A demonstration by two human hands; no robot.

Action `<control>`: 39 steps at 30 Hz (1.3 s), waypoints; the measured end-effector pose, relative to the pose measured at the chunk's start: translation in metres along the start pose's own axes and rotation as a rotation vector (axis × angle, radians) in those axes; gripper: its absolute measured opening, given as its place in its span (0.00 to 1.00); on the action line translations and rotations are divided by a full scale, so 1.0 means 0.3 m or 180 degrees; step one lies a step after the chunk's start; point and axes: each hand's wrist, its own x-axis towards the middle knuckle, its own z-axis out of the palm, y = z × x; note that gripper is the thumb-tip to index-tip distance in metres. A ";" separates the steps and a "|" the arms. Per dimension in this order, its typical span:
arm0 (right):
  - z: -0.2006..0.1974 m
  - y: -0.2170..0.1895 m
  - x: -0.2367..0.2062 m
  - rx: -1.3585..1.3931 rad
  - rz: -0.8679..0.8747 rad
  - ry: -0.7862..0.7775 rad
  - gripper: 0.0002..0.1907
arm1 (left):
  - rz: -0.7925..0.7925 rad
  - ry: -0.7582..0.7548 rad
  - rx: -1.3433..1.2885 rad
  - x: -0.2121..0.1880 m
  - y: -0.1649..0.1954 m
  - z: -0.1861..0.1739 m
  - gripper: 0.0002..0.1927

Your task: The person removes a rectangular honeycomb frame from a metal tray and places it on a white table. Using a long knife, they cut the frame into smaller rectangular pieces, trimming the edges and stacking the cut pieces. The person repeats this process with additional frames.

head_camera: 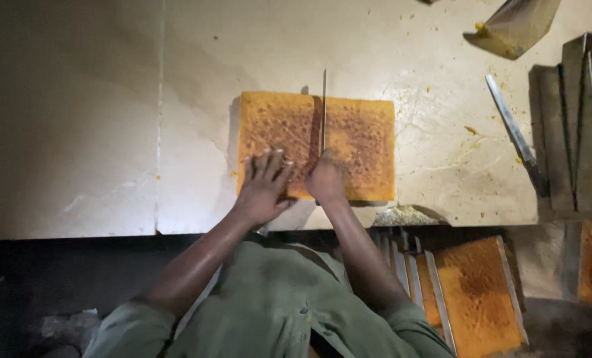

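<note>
A flat rectangular slab of browned orange cake (359, 142) lies on a pale stone counter (97, 119). My left hand (265, 184) rests flat on its near left part, fingers spread. My right hand (326, 179) grips the handle of a long knife (323, 106), whose blade stands edge-down along the slab's middle, pointing away from me. The handle is hidden inside my fist.
A second knife (513, 132) lies on the counter to the right. Stacked metal trays (578, 119) stand at the right edge, with a scraper blade (516, 25) at the top. Below the counter, several trays (475, 292) hold more cake. Crumbs dot the counter.
</note>
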 end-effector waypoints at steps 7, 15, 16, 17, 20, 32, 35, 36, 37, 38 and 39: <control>-0.045 -0.024 -0.019 0.0004 0.0219 -0.0239 0.25 | 0.0266 0.0290 -0.0037 0.075 0.065 0.101 0.51; -0.194 -0.165 0.090 -0.0067 0.0192 -0.0555 0.29 | 0.0188 0.0262 0.0066 0.045 0.079 0.086 0.48; -0.204 -0.166 0.077 -0.0016 0.0360 -0.0725 0.29 | 0.0180 0.0289 -0.0005 0.042 0.083 0.079 0.49; -0.211 -0.165 0.057 -0.0024 0.0433 -0.0800 0.29 | 0.0159 0.0296 0.0029 0.036 0.088 0.074 0.49; -0.200 -0.122 -0.071 -0.0266 0.0099 -0.0861 0.30 | 0.0090 0.0295 0.0125 0.020 0.110 0.072 0.49; -0.008 0.178 -0.747 -0.0622 0.0460 -0.1299 0.38 | 0.0127 0.0287 0.0196 0.016 0.119 0.106 0.48; 0.060 0.187 -0.618 -0.0630 0.0213 -0.0844 0.37 | 0.0257 0.0132 0.0243 0.034 0.076 0.117 0.48; 0.068 0.180 -0.563 -0.0648 0.0114 -0.0659 0.36 | 0.0375 0.0145 0.0243 0.025 0.048 0.118 0.47; 0.074 0.163 -0.503 -0.0548 0.0184 -0.0617 0.34 | 0.0472 0.0164 0.0258 0.012 0.013 0.117 0.47; 0.070 0.143 -0.443 -0.0441 0.0264 -0.0554 0.32 | 0.0476 0.0364 0.0088 -0.010 -0.026 0.118 0.47; 0.065 0.117 -0.375 -0.0328 0.0346 -0.0463 0.30 | 0.0497 0.0578 -0.0064 -0.049 -0.073 0.118 0.47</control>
